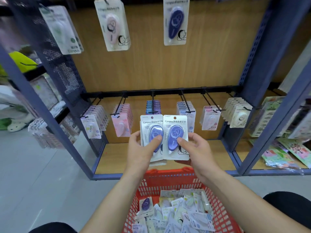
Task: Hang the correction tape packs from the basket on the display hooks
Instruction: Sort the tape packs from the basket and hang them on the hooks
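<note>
Correction tape packs [176, 214] in red basket [168, 176]

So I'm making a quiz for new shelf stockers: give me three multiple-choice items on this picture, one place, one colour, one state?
1. Where is the basket? A on a shelf board; B below the left hand and right hand; C hung on a hook.
2. The dispenser in the right pack is: A green; B yellow; C purple-blue.
3. The left hand is: A holding the left pack; B open, empty; C gripping the basket.
Key: 1 B, its red rim shows under the wrists. 2 C, that colour shows through the blister. 3 A, its thumb lies across the pack's front.
</note>
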